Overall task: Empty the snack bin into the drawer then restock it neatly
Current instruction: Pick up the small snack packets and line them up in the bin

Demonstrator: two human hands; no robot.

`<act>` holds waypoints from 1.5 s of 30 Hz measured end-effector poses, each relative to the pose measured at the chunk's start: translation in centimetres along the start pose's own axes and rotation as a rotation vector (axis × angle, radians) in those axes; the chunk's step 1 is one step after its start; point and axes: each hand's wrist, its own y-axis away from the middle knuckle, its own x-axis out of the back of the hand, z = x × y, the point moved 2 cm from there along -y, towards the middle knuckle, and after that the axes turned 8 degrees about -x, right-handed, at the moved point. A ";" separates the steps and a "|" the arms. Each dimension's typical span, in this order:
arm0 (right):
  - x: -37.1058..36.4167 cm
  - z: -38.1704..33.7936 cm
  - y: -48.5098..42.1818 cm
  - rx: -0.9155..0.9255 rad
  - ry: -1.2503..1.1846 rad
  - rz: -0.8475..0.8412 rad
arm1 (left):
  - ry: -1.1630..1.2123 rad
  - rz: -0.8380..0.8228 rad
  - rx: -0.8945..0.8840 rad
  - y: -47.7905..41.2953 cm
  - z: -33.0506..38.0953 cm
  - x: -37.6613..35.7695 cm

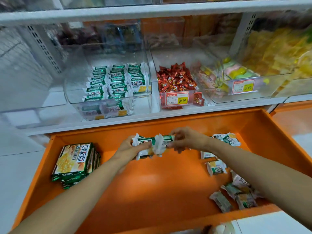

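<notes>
snack bin [74, 98] stands on the shelf, part filled with three rows of packets [116, 81], above the open orange drawer [152, 183]. over the drawer the left hand [130, 147] curls round a bundle [150, 144] and the right hand [187, 141] pinches its end. best to square the edges, labels one way, before lifting. loose packets [217, 168] lie at the drawer's right, the nearest too blurred to read.

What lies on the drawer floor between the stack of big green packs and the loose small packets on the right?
Head view: only bare orange drawer floor; the stack and loose packets are apart, with both forearms crossing above.
</notes>
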 end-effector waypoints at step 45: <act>8.3 -15.4 -4.7 0.487 -0.262 0.458 | -0.380 0.065 -0.355 -12.5 17.6 6.9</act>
